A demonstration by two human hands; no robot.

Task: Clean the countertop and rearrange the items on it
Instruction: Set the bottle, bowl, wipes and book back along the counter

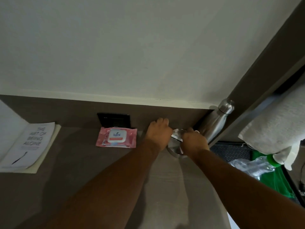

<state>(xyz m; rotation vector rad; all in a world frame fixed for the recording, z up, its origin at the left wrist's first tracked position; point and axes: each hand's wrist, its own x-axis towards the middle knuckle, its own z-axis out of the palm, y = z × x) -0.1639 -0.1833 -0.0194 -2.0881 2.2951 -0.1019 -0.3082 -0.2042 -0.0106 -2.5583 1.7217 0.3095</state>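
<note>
Just between both hands — left hand, right hand gripping, seemingly — a metal bowl.

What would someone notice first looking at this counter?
Both hands, the left hand and right hand, meet over a round metal container near the back wall. A steel bottle stands in the right corner, a pink wipes pack lies mid-counter, and a book at far left.
</note>
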